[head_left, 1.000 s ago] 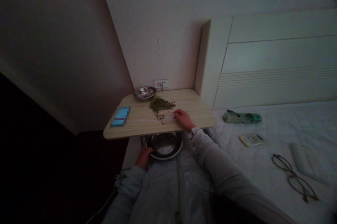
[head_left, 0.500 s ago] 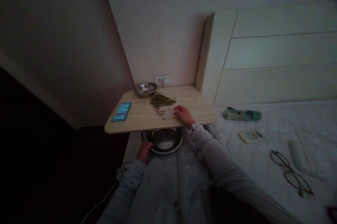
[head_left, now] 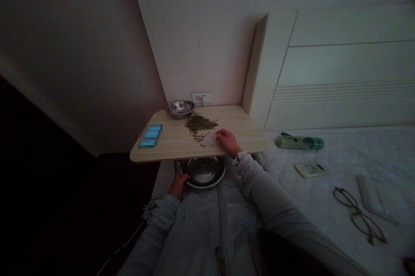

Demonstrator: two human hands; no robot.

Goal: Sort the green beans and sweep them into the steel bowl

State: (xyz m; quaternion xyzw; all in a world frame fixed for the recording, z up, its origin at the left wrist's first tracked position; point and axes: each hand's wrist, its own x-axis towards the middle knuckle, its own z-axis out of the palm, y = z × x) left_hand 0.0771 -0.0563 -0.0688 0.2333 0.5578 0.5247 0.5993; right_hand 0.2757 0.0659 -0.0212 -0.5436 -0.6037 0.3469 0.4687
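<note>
My left hand [head_left: 178,185] is closed on the rim of a metal bowl [head_left: 204,171], which sits against my front just below the edge of the small wooden table [head_left: 168,148]. Over the tabletop, my right hand [head_left: 228,141] pinches a thin, pale, see-through piece [head_left: 210,138] that looks like plastic; its exact kind cannot be made out. This piece lies low on the wood at the near side of a spread pile of small green-brown grains [head_left: 199,123]. A few grains are scattered beside it. A second metal bowl [head_left: 180,109] stands at the table's back left.
A phone with a blurred blue screen [head_left: 151,136] lies on the table's left. On the bed [head_left: 282,172] to the right are a green bottle [head_left: 300,142], a white phone [head_left: 311,169], glasses [head_left: 358,213] and a pale case [head_left: 372,196]. A wall socket [head_left: 201,97] is behind the table.
The view has shifted slightly. Both hands keep their grips, and the pile and the bowls look almost the same.
</note>
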